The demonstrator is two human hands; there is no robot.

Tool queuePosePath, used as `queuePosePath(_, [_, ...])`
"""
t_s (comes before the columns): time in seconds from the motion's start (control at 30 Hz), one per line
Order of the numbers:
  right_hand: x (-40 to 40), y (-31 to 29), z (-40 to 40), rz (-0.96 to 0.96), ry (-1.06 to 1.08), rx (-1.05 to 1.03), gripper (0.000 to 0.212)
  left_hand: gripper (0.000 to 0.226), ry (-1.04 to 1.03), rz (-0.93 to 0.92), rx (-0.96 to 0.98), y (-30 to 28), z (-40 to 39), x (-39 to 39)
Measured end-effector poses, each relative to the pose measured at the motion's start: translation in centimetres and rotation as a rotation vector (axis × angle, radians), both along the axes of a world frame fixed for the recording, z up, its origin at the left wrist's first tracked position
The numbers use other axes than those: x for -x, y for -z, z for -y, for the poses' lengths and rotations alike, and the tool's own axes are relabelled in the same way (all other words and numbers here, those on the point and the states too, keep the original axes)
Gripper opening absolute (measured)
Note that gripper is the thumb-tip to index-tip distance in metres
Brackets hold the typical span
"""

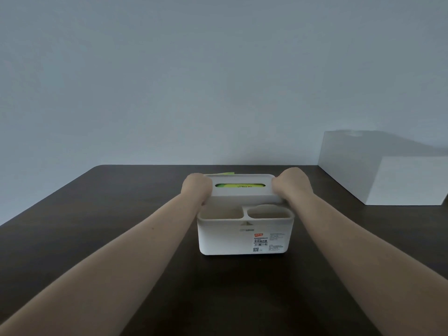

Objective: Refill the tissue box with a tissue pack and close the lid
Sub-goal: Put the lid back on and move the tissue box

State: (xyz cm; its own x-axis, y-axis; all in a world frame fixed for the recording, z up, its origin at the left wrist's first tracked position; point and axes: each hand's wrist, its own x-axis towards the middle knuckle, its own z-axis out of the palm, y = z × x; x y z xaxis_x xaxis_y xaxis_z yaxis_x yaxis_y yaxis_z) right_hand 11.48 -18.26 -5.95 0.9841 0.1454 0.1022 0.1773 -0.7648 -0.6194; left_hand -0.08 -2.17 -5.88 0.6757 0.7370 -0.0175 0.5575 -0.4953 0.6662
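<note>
A white plastic tissue box [242, 238] with two open front compartments stands on the dark table. Its white lid [242, 191] with a long slot sits over the rear part, slightly raised at the front. Through the slot a green-yellow tissue pack [240, 185] shows, and a corner of it peeks out behind the lid. My left hand [196, 186] grips the lid's left end. My right hand [292, 184] grips its right end. Fingers of both hands are hidden behind the lid.
The dark wooden table [97, 238] ends at a pale wall. A large white box [388, 170] stands at the back right, close to the table's far edge.
</note>
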Motion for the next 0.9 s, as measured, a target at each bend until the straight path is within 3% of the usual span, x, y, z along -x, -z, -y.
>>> queuePosePath(0.07, [-0.1, 0.1, 0.0, -0.01, 0.008, -0.001, 0.027, 0.035, 0.06, 0.044, 0.033, -0.1, 0.0, 0.0])
queuePosePath(0.2, [0.6, 0.1, 0.2, -0.07, -0.023, -0.063, 0.024, 0.022, 0.02, 0.146, 0.075, 0.0, -0.2, 0.3])
queuePosePath(0.27, [1.3, 0.3, 0.6, -0.103, -0.045, -0.123, 0.033, 0.033, -0.045, 0.194, 0.162, 0.6, -0.4, 0.7])
queuePosePath(0.37, [2.6, 0.8, 0.9, -0.056, -0.114, -0.101, 0.047, 0.028, -0.017, 0.127, 0.111, 1.4, -0.1, 1.3])
queuePosePath(0.47, [4.0, 1.4, 1.2, -0.026, -0.136, -0.095, 0.054, 0.05, -0.007, 0.151, 0.173, 1.8, 0.4, 2.2])
queuePosePath(0.9, [4.7, 2.4, 1.3, -0.002, -0.114, -0.053, 0.047, 0.05, -0.036, 0.141, 0.057, 2.6, 1.2, 2.7])
